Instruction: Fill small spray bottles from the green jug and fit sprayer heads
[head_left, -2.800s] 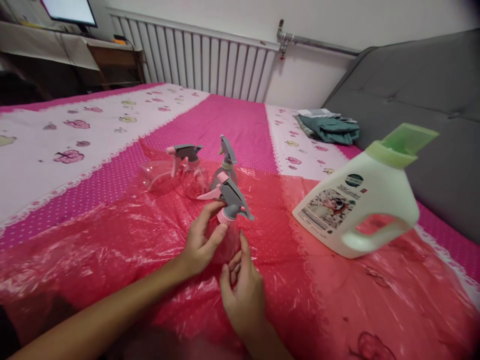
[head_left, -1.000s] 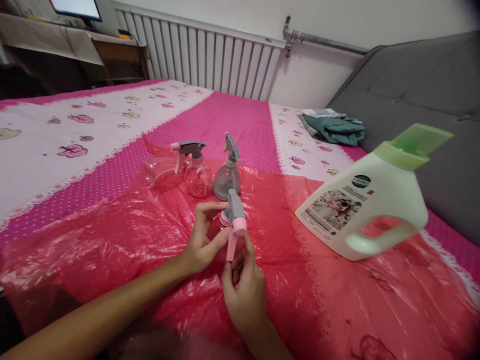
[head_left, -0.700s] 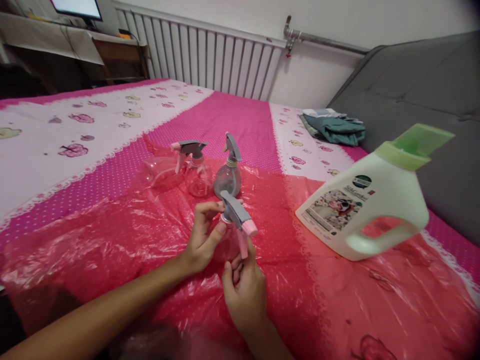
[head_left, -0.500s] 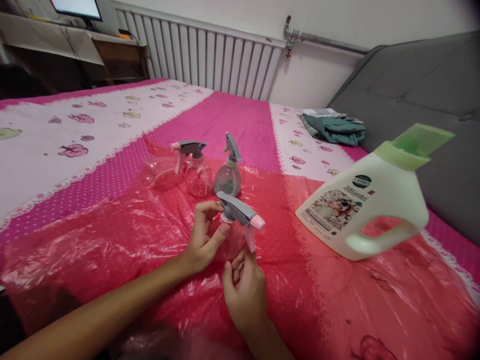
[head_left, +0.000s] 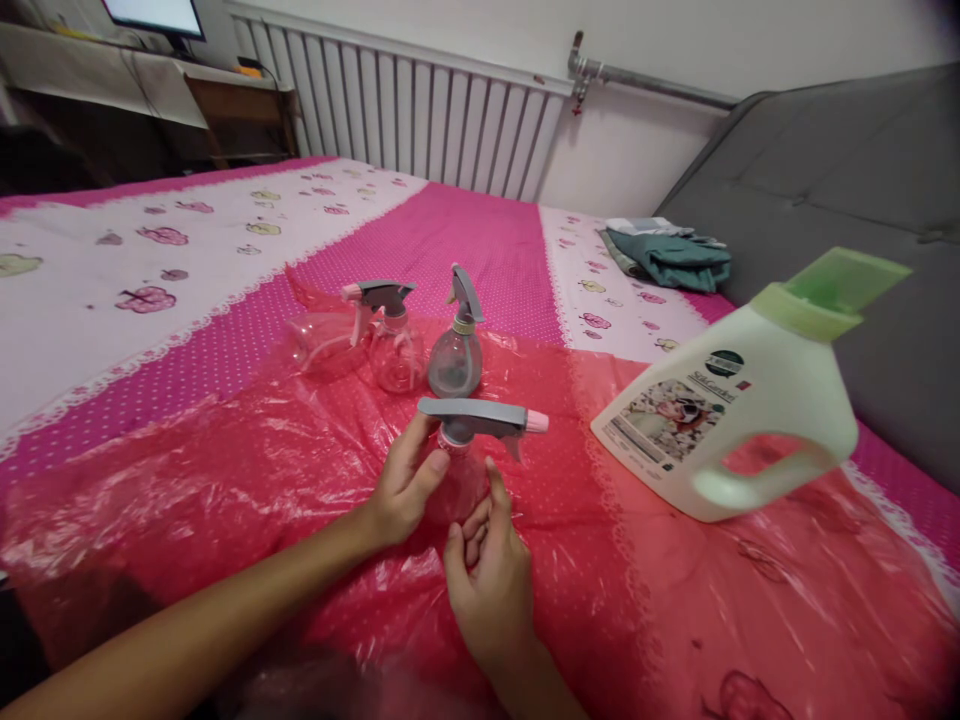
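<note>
A clear pink spray bottle [head_left: 459,485] with a grey trigger head and pink nozzle stands between my hands, its nozzle to the right. My left hand [head_left: 405,485] is closed around its left side, the thumb just below the collar. Against the lower right side, my right hand [head_left: 491,575] is curled with the index finger raised; the bottle hides part of its grip. Just beyond are a grey spray bottle [head_left: 455,365] and another pink spray bottle [head_left: 395,355], both upright. To their left a clear pink bottle [head_left: 322,342] appears to lie on its side.
A large white detergent jug [head_left: 795,400] with a green cap stands at the right. Wrinkled red plastic sheeting [head_left: 225,470] covers the near part of the bed. Folded clothes [head_left: 667,255] lie near the grey headboard [head_left: 847,170]. A radiator [head_left: 405,110] lines the wall.
The trigger head of the held bottle has turned, its nozzle swinging from the lower right to straight right. My left fingers have shifted lower behind the head; my right index finger has come off the trigger.
</note>
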